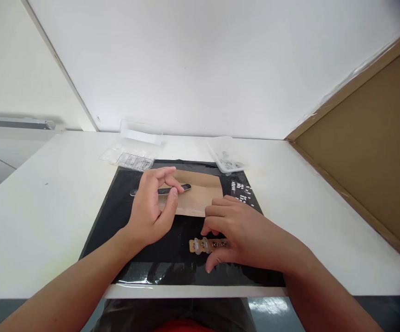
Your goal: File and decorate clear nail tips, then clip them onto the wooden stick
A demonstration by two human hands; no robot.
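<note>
Left hand (149, 207) grasps a dark nail file (161, 190) between thumb and fingers, held level over a brown paper sheet (200, 196) on the black mat (110, 221). Right hand (241, 230) rests curled on a wooden stick (192, 246) carrying clear nail tips (201, 245), pinning it to the mat. White surface (30, 221) beneath. Clear trays (130, 159) at far edge.
</note>
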